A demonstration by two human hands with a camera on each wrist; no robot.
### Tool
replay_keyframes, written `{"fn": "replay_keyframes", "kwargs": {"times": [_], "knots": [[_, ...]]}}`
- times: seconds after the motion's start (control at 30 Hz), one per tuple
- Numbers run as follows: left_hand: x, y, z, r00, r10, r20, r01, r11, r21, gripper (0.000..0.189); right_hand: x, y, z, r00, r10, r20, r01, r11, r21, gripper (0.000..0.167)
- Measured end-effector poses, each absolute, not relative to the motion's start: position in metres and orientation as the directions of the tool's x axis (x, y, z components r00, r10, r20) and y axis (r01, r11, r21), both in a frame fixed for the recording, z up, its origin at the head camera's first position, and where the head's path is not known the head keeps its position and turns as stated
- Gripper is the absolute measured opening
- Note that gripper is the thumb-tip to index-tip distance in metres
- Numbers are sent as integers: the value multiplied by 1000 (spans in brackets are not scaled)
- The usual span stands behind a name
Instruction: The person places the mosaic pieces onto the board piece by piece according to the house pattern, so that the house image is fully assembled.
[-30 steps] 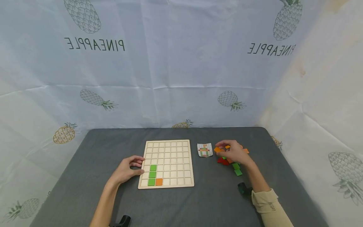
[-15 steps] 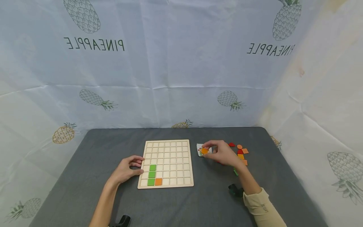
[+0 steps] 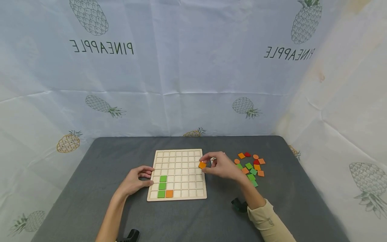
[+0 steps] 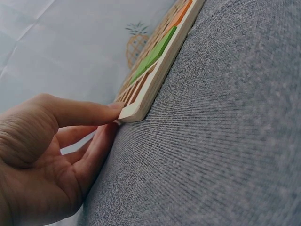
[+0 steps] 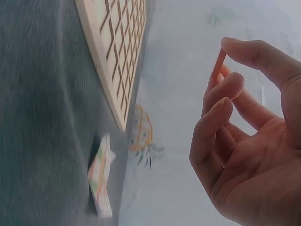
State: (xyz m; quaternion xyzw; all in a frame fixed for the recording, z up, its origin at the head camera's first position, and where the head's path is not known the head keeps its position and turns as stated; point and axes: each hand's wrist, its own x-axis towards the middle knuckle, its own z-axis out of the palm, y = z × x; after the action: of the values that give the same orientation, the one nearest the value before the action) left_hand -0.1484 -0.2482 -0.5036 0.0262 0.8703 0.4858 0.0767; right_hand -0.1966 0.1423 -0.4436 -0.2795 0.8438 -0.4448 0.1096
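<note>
The wooden grid board (image 3: 181, 168) lies flat on the dark grey table. Three green square tiles (image 3: 162, 186) stand in a column in its lower left cells, with an orange tile (image 3: 169, 194) beside the lowest one. My left hand (image 3: 134, 181) holds the board's left edge; in the left wrist view the thumb (image 4: 89, 112) lies on the rim near a corner. Over the right edge of the board, my right hand (image 3: 223, 165) pinches an orange square tile (image 3: 202, 165) between thumb and fingers. The right wrist view shows this tile (image 5: 218, 63) edge-on, raised above the board.
Loose green, orange and red tiles (image 3: 251, 170) are scattered right of the right hand. A small creased pattern card (image 5: 99, 181) lies right of the board, mostly hidden by that hand in the head view. Pineapple-printed cloth (image 3: 193, 67) hangs behind and around the table.
My right hand has moved left from the loose tiles, past the card, to the board's right edge, carrying the orange tile. The left hand and the board have stayed in place.
</note>
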Motion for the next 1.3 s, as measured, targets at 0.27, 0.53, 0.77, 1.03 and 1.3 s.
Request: {"fn": "replay_keyframes", "kwargs": {"times": [0.27,0.53,0.77,1.03,1.3], "knots": [[-148,-250,-505,-987,132,-97,-14,518,856,57,-188,111,-447,-772,-635,40,-409,447,-796,28],[-148,-249,-505,-986,132,-98,-15,521,854,56,-181,84,-460,-715,-699,-13,-463,488,-740,24],[-147,-250,-505,-985,143,-95,-6,520,854,56,-174,62,-472,-667,-740,-82,-506,531,-679,25],[-147,-250,-504,-984,147,-99,-11,508,861,57,-170,48,-482,-653,-744,-142,-517,575,-634,24],[-147,-250,-504,-985,147,-92,-5,506,863,57,-167,44,-481,-651,-745,-141,-533,582,-614,27]]}}
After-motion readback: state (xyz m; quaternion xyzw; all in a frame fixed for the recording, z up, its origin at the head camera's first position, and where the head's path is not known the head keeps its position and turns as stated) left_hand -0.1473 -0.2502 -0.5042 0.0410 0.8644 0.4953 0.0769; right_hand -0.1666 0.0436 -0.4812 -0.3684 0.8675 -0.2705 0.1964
